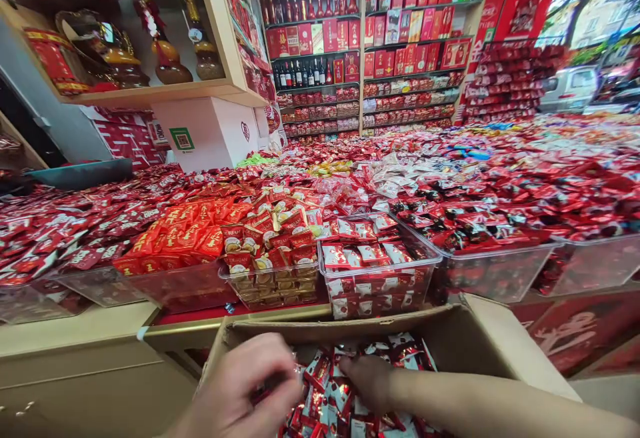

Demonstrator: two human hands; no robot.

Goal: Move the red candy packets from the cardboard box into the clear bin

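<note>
An opened cardboard box (pixel 500 338) stands in front of me, holding many small red and white wrapped candy packets (pixel 320 371). My right hand (pixel 370 381) reaches into it from the right and touches the packets. Its fingers are dark and blurred among the wrappers, so their grip is hidden. Over the box's left side is my left hand (pixel 255 385), smeared by motion, with its fingers curled in. Whatever those fingers may hold does not show. Just beyond the box, a clear plastic bin (pixel 380 268) is filled with stacked red and white packets.
Durian-labelled gold packets (pixel 270 265) fill the bin to the left, beside orange-red packets (pixel 185 235). Another clear bin (pixel 495 271) stands on the right. A glass-shelved cabinet (pixel 165 91) overhangs the left side. Shelves of bottles and boxes (pixel 315 38) line the back.
</note>
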